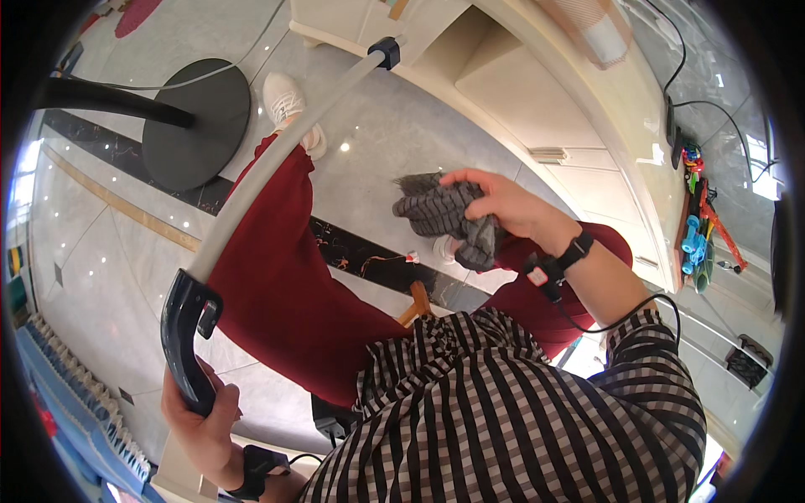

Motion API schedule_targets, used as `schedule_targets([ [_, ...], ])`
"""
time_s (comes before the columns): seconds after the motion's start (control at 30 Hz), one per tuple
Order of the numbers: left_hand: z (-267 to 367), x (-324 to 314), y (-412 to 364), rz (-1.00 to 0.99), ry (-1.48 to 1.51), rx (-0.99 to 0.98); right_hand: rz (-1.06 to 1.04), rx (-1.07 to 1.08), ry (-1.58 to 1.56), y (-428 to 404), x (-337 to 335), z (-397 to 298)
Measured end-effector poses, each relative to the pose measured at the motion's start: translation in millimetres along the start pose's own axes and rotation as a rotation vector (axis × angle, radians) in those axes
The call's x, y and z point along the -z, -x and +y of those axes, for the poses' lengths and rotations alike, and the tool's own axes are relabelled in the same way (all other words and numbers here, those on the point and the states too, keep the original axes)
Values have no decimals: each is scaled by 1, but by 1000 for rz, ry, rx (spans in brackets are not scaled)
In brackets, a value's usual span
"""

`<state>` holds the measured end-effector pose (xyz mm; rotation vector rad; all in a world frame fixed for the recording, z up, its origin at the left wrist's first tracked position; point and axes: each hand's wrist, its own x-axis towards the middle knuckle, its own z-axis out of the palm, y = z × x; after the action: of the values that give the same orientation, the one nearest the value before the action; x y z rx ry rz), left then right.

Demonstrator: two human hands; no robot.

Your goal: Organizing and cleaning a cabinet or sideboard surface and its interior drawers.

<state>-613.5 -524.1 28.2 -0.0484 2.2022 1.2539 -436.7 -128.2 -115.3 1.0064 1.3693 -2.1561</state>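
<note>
My left hand [210,415], at the lower left, is wrapped around the dark glossy handle [188,339] of a long light-grey tube. The tube [286,154] slants up and away across my left leg and looks like a vacuum-cleaner wand. A black collar [385,53] caps its far end, near the white cabinet. In my right hand [503,201] is a crumpled grey cloth [440,210] with dark stripes and a fringed edge. It hangs in the air over the tiled floor, in front of my right knee. The palm side of the right hand is partly hidden.
A cream cabinet [503,88] with an open compartment curves along the upper right. A round black stand base [198,132] is on the floor at upper left, with a grey cable [214,78] passing over it. Colourful toys [698,232] lie at far right. Blue fabric [75,409] edges the lower left.
</note>
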Motion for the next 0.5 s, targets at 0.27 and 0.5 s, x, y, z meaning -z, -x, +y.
schedule_targets([
  [0.27,-6,-3,4,-43,-1,-12,668,637,319,-45,37,-62],
  [0.5,6,-21,10,-67,-52,89,844,584,766,-124,71,-39],
])
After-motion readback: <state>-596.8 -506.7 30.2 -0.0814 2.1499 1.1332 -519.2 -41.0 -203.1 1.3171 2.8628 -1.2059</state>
